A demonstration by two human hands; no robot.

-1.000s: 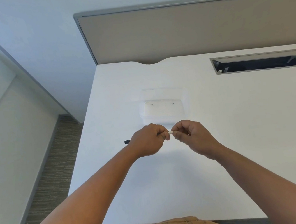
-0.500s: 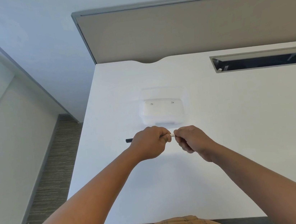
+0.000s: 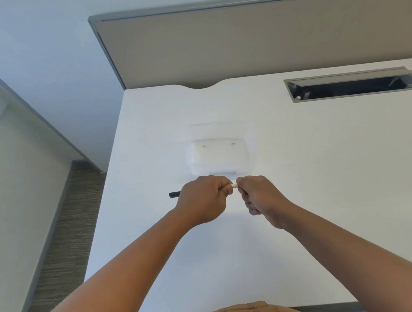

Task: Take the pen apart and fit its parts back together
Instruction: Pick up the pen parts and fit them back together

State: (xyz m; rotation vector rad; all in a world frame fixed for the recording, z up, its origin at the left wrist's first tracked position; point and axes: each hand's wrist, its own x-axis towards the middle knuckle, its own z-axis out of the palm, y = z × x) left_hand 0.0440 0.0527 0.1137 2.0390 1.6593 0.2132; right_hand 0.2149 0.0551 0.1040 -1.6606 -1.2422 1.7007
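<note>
I hold the pen (image 3: 175,194) level above the white desk (image 3: 332,165). Its black end sticks out to the left of my left hand (image 3: 204,198), which is closed around the barrel. A short white stretch of the pen (image 3: 233,185) shows in the gap between my hands. My right hand (image 3: 258,196) pinches the pen's right end with its fingertips; that end is hidden in the fingers. I cannot tell whether the parts are joined or apart.
A clear plastic box (image 3: 219,155) stands on the desk just beyond my hands. A cable slot with a raised grey flap (image 3: 352,84) is at the back right. A beige partition (image 3: 262,38) closes the far edge. The desk's left edge drops to carpet (image 3: 61,240).
Both hands have sunk slightly toward me while holding the pen. More of the black end shows left of my left hand, and my right hand has turned with its fingers downward.
</note>
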